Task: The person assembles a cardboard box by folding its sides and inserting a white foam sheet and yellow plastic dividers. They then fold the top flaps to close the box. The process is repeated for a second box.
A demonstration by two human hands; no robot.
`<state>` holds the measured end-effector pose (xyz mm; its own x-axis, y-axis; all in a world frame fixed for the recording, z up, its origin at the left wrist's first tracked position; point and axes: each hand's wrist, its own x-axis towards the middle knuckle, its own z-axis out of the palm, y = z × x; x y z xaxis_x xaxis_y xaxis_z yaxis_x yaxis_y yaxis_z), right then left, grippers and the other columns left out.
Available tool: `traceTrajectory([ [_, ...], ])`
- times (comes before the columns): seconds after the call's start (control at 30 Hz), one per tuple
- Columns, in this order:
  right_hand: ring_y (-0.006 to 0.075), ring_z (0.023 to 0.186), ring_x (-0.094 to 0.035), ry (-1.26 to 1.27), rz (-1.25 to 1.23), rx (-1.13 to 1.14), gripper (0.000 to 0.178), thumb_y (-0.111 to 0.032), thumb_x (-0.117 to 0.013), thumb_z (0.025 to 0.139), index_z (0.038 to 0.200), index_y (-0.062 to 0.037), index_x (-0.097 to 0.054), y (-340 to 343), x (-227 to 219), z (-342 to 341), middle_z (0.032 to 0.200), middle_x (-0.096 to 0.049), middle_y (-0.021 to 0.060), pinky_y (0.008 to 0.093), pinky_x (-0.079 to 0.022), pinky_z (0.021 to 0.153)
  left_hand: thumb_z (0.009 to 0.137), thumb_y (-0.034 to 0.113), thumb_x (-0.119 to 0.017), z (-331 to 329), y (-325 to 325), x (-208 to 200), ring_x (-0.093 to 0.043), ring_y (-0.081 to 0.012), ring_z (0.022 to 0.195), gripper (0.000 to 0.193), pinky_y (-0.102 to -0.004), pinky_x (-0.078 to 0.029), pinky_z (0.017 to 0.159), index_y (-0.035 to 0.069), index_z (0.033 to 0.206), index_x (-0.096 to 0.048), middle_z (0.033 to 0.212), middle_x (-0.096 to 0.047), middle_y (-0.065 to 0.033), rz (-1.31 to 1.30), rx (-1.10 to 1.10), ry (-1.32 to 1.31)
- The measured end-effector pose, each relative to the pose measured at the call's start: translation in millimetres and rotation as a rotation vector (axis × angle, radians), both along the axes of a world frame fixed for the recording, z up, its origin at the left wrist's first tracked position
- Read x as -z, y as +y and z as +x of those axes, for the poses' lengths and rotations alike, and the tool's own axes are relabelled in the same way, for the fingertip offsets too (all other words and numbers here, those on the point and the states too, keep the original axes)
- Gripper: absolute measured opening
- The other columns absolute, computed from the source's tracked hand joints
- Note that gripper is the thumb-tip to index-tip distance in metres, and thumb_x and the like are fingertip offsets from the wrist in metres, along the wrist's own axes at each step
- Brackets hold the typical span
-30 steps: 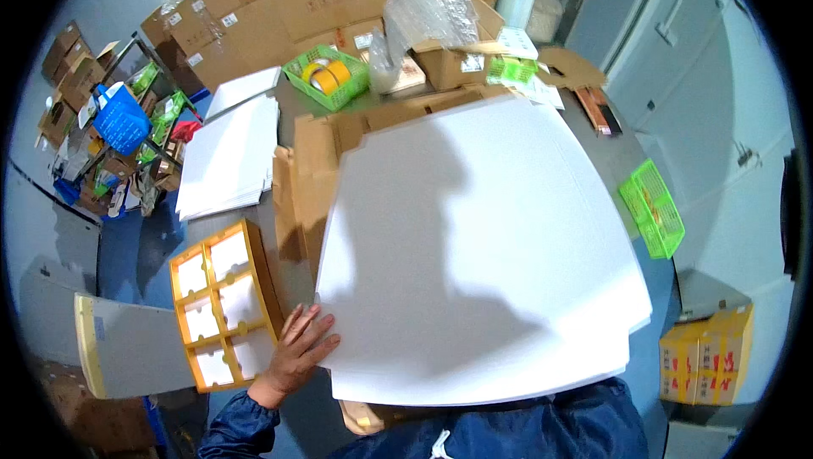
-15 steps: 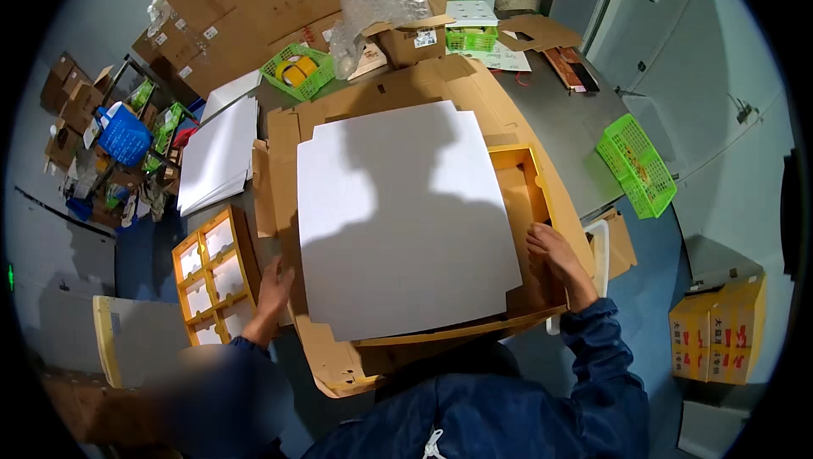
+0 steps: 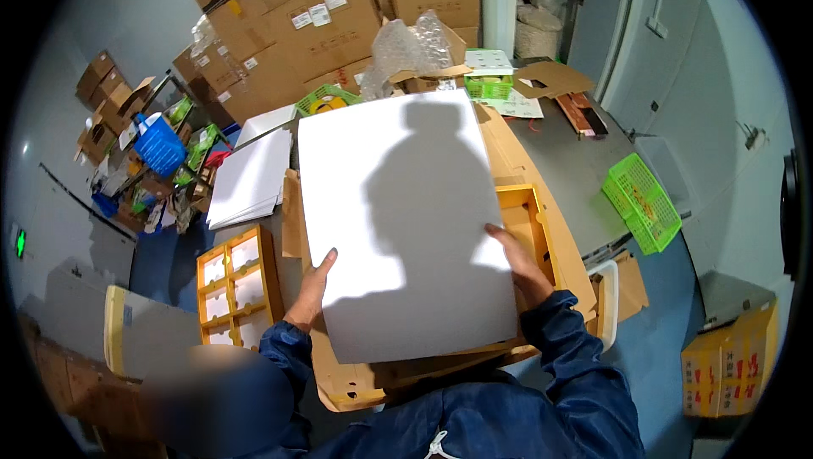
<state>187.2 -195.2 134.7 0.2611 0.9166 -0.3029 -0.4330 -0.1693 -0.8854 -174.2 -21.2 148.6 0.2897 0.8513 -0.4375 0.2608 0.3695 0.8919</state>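
A large white sheet (image 3: 339,179), stiff like cardboard, is raised and tilted before me, its face crossed by my shadow. My left hand (image 3: 313,290) is closed on its left edge and my right hand (image 3: 518,266) on its right edge. Both thumbs lie on the white face; the other fingers are hidden behind it. Beneath and to the right shows a shallow yellow-orange box (image 3: 525,209), largely covered by the sheet. Brown cardboard (image 3: 354,397) lies under both.
A yellow divided tray (image 3: 240,237) with white-bottomed compartments stands at left, below stacked white sheets (image 3: 246,179). Green baskets (image 3: 642,203) sit right and at the back. Bubble wrap (image 3: 406,48) and stacked cartons (image 3: 326,31) rise behind. A blurred dark-blue shape (image 3: 224,400) fills the lower left.
Both hands have come inward from beside the sheet and taken hold of its side edges. The sheet is now raised and tilted, and its notched corners no longer show. The view has shifted upward.
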Motion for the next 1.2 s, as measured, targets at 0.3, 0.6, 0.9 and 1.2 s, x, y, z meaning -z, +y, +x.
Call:
traceTrajectory([
  [0.3, 0.034, 0.132, -0.035, -0.927, 0.016, 0.084, 0.066, -0.027, -0.061, 0.09, 0.139, 0.0058, -0.032, -32.1, -83.1, 40.8, 0.141, -0.037, 0.0258, 0.0394, -0.027, 0.11, 0.089, 0.03, -0.065, 6.3, -45.6, -89.8, -0.057, -0.0249, 0.109, 0.06, -0.0351, -0.046, 0.094, -0.006, 0.132, -0.043, 0.123, -0.055, -0.0189, -0.013, 0.23, -0.24],
  [0.6, 0.0285, 0.12, -0.047, -1.5, 0.51, 0.281, 0.09, -0.051, -0.07, 0.071, 0.137, 0.0015, -0.039, -52.1, -268.0, 72.7, 0.13, -0.048, 0.0178, 0.0392, -0.035, 0.102, 0.093, 0.022, -0.058, 58.4, -107.7, -191.6, -0.06, -0.0318, 0.093, 0.033, -0.0346, -0.047, 0.081, 0.001, 0.118, -0.052, 0.105, -0.063, -0.0206, 0.622, 0.931, -0.089],
  [0.9, 0.0127, 0.08, -0.057, -0.982, 0.352, 0.113, 0.071, -0.052, -0.08, 0.067, 0.106, 0.003, -0.057, -133.2, -236.8, 112.3, 0.089, -0.061, 0.0036, 0.0269, -0.045, 0.073, 0.078, 0.026, -0.075, 63.1, -100.9, -207.5, -0.051, -0.035, 0.117, 0.061, -0.0394, -0.042, 0.1, 0.007, 0.13, -0.049, 0.129, -0.051, -0.0194, 1.001, 0.727, 0.067],
  [1.2, 0.0248, 0.121, -0.048, -0.472, 0.604, 0.599, 0.06, -0.04, -0.051, 0.095, 0.134, 0.0051, -0.038, -122.5, -193.0, 153.4, 0.134, -0.046, 0.0155, 0.0374, -0.039, 0.102, 0.099, 0.044, -0.037, 85.6, -47.8, -179.6, -0.039, -0.0311, 0.126, 0.062, -0.04, -0.029, 0.106, -0.002, 0.139, -0.028, 0.134, -0.04, -0.022, 0.99, -0.06, -0.168],
])
